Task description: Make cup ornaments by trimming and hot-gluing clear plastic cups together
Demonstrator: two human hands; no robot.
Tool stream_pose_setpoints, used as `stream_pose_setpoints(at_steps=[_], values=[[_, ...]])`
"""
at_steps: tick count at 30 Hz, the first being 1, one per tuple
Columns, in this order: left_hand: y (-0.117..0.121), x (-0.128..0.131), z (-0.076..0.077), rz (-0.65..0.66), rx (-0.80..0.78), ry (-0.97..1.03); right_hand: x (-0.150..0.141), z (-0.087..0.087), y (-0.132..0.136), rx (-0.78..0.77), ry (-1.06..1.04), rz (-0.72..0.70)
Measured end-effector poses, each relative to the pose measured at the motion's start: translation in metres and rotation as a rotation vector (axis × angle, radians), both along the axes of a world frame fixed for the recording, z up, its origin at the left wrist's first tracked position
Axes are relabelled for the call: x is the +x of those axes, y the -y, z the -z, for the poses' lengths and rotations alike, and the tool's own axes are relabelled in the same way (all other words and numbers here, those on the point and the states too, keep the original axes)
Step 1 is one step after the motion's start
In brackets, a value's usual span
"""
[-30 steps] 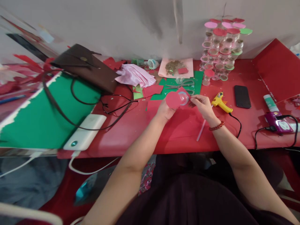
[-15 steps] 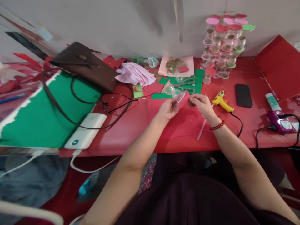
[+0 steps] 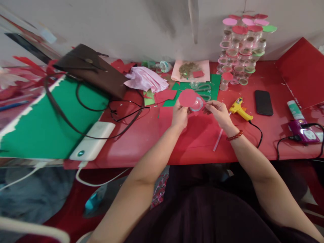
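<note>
Above the worktop [image 3: 136, 148], left grip [image 3: 180, 118] closed round cup [image 3: 196, 104], right grip [image 3: 218, 111] pinching paper [image 3: 203, 101] at its rim. Risk: uneven tug could skew paper; hard squeeze could dent cup.

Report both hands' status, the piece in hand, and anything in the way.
Left hand: gripping clear plastic cup piece with round red paper disc. Right hand: pinching angular red paper piece by opposite rim. Yellow glue gun beside right wrist.
</note>
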State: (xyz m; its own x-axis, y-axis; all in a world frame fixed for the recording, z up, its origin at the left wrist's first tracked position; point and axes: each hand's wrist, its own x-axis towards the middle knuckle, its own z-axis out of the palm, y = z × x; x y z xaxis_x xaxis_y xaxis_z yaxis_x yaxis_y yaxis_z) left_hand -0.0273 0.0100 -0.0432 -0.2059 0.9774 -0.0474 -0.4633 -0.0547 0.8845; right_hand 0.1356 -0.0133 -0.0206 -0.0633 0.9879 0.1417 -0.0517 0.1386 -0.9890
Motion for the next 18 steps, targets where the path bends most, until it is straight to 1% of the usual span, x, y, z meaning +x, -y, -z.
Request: stream_pose_setpoints(at_steps=[3, 5, 7, 9, 11, 14, 18], values=[[0.001, 0.000, 0.006, 0.013, 0.118, -0.124, 0.000, 0.002, -0.001, -0.006, 0.014, -0.011], [0.002, -0.001, 0.007, 0.029, 0.181, -0.190, 0.000, 0.004, -0.002, -0.015, 0.024, -0.027], [0.004, -0.001, 0.004, 0.049, 0.217, -0.248, -0.001, 0.006, -0.002, -0.023, 0.030, -0.020], [0.008, -0.001, -0.002, 0.083, 0.216, -0.263, 0.000, 0.007, -0.002, -0.029, 0.036, 0.020], [0.013, 0.000, -0.011, 0.133, 0.186, -0.213, 0.000, 0.007, -0.003, -0.033, 0.038, 0.077], [0.020, 0.001, -0.023, 0.180, 0.105, -0.087, 0.002, 0.006, -0.003, -0.043, 0.040, 0.137], [0.027, 0.001, -0.031, 0.255, 0.003, 0.037, 0.002, 0.005, -0.004, -0.048, 0.055, 0.161]])
